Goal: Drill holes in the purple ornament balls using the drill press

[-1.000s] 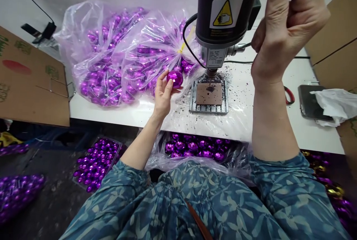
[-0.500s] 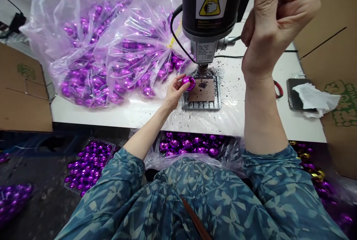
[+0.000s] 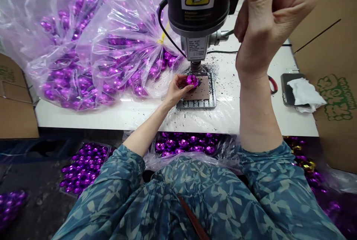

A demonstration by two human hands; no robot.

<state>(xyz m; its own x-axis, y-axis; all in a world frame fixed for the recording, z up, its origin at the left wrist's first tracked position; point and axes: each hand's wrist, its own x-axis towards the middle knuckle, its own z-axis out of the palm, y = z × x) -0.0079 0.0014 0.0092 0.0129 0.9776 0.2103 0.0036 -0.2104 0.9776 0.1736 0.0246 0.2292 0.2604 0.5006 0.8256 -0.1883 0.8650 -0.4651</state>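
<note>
**Holding a shiny purple faceted ball [image 3: 192, 80] under a black and silver drill press [image 3: 198, 7]**

The left hand [image 3: 177, 90] pinches the ball between thumb and fingers at its left side, probably so that the top is free below the drill. The ball sits over a square brown board [image 3: 203, 94]; whether it touches the board I cannot tell. The board lies on a grey slotted metal base [image 3: 196, 104], likely as a backing that spares the metal.

The right hand [image 3: 276, 20] is raised at the drill's right, fingers curled tightly round what seems to be the end of a thin metal lever [image 3: 229, 33], though the grip is partly hidden. Held apart like this, each hand appears to have its own side.

Dark shavings [image 3: 220, 60] litter the white table [image 3: 231, 119] around the base. On the far left, a clear plastic bag [image 3: 86, 52] of purple balls is gathered by a yellow tie [image 3: 161, 41], presumably to stop them rolling. More purple faceted balls [image 3: 184, 144] sit below the table's near edge inside clear plastic sheeting [image 3: 230, 154], within easy reach of the body. White crumpled tissue [image 3: 305, 90] lies to the right, well apart from the shavings.
</note>
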